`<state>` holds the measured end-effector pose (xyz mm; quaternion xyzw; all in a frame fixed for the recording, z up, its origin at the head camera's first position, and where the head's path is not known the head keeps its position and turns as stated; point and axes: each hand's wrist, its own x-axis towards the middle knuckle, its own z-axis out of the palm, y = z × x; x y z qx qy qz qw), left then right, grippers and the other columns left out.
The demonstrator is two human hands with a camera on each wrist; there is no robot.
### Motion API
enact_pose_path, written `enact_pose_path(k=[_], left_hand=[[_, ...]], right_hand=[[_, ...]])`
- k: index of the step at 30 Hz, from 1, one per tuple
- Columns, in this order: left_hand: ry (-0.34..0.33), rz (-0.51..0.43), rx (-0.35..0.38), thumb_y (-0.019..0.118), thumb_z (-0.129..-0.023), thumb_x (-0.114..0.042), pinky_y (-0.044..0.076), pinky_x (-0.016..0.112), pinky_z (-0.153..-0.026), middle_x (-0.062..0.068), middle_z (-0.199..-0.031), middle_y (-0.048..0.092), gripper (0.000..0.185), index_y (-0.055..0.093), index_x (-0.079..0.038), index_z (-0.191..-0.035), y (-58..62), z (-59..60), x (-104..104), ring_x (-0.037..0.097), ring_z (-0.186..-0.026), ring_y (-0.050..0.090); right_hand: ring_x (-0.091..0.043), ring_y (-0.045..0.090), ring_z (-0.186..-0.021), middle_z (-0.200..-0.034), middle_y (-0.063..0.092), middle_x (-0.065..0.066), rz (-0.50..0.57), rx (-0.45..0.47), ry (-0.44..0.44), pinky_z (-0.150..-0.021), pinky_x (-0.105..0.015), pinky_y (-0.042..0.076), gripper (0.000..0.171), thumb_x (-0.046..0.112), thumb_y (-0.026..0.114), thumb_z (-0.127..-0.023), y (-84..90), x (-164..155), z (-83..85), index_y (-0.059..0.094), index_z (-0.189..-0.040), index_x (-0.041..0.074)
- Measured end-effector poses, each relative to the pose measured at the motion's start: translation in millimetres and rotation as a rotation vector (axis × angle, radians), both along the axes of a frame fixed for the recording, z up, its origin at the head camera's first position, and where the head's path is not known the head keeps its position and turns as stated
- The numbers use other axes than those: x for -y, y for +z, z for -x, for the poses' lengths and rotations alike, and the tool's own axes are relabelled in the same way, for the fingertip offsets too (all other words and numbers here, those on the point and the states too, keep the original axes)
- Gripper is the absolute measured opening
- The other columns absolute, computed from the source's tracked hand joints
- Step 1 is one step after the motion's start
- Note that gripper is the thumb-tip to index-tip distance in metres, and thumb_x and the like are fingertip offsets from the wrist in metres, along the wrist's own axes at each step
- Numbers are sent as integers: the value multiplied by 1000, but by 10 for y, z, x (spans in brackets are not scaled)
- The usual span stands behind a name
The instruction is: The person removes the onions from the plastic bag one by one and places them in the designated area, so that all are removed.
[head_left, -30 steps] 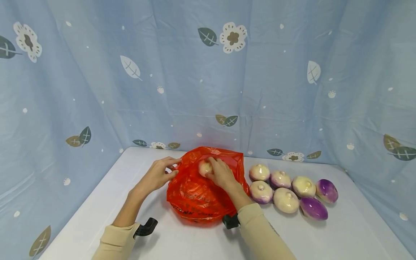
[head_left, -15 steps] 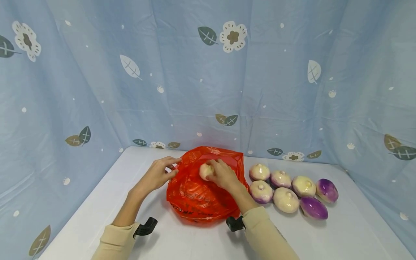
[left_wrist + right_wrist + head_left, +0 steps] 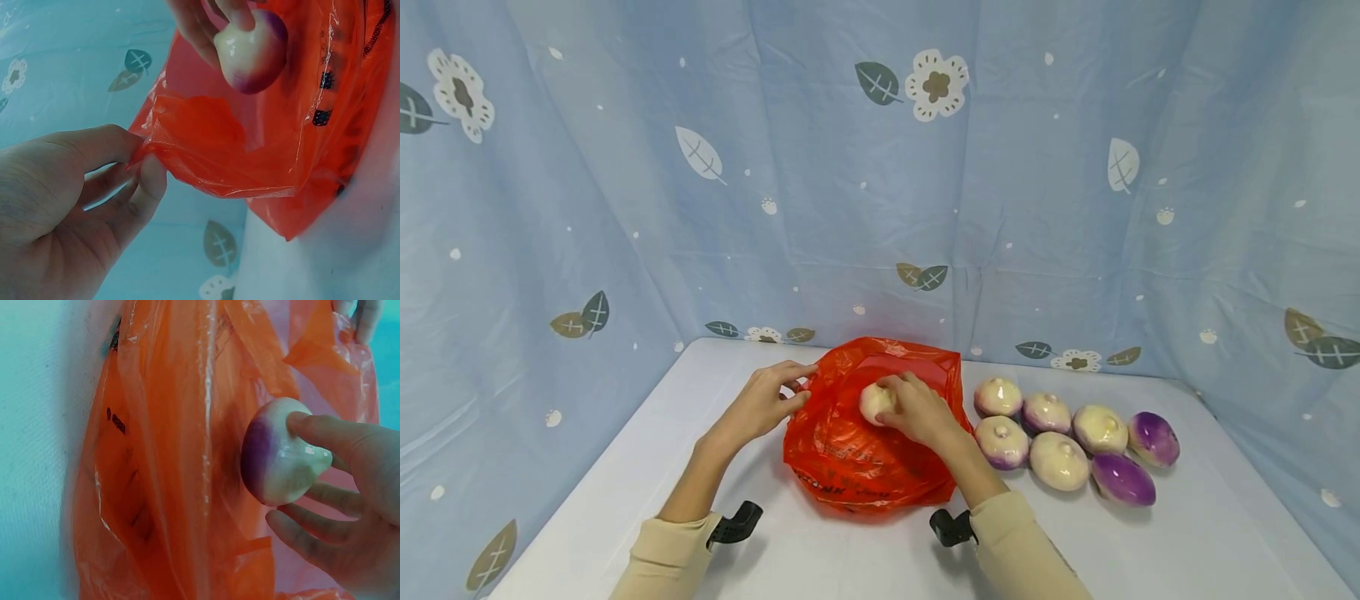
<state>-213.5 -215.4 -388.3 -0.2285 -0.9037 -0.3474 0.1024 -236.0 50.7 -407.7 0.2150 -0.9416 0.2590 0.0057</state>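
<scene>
An orange-red plastic bag (image 3: 857, 454) lies on the white table (image 3: 625, 467), its mouth facing the far side. My left hand (image 3: 767, 402) pinches the bag's rim (image 3: 156, 150) at its left edge. My right hand (image 3: 917, 410) grips a white and purple turnip (image 3: 874, 402) inside the bag's opening. The turnip (image 3: 278, 456) shows its purple side in the right wrist view, and the same turnip (image 3: 253, 50) hangs over the bag (image 3: 294, 125) in the left wrist view.
Several turnips (image 3: 1060, 458) lie in two rows on the table to the right of the bag; two of them are mostly purple (image 3: 1153, 437). A blue curtain (image 3: 880, 167) with leaf and flower print closes in the back and both sides.
My right hand has drawn the turnip slightly nearer and lower within the bag's mouth. The left hand keeps its pinch on the rim and has not moved.
</scene>
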Motion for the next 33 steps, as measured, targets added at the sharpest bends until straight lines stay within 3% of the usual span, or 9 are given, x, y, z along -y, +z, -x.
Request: enact_pose_path(k=[33], left_hand=[[4,-21,18,66,-88,0,58,19,-65,15,-119,68,39,64,1,-127,21,-30,9,21,-88,69]], right_hand=[[-21,62,-107,-123,62,-3,-4,-143,83,-92,-44,56,50,34,77,-84,177,-243,-395,61,-128,19]])
